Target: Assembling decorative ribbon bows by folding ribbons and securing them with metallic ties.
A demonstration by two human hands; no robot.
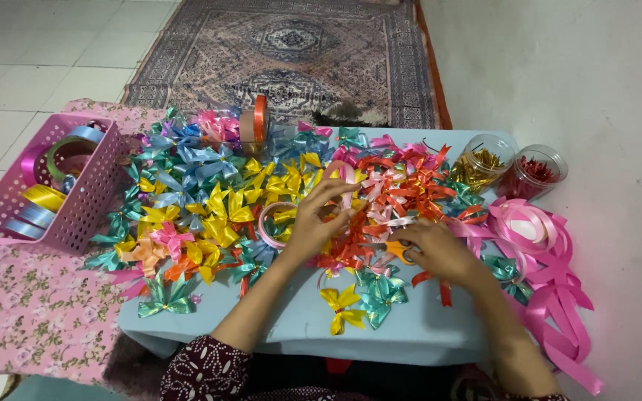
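My left hand (319, 221) is raised over the heap of ribbon bows (217, 200), its fingers pinching a length of pink ribbon (345, 178). A pink ribbon roll (270, 223) lies just left of that hand. My right hand (437, 251) rests on the table with its fingers closed around orange-handled scissors (397, 249). Orange and red bows (403, 189) lie right behind both hands. A yellow bow (340, 309) and a teal bow (379, 295) sit apart near the table's front edge.
A pink basket (87, 200) of ribbon rolls stands at the left on a floral cloth (31, 312). Two clear jars (488, 160) (535, 172) stand at the back right. Loose pink ribbon (551, 282) spills off the low blue table (410, 334). An orange ribbon roll (255, 122) stands at the back. A patterned rug (291, 52) lies beyond.
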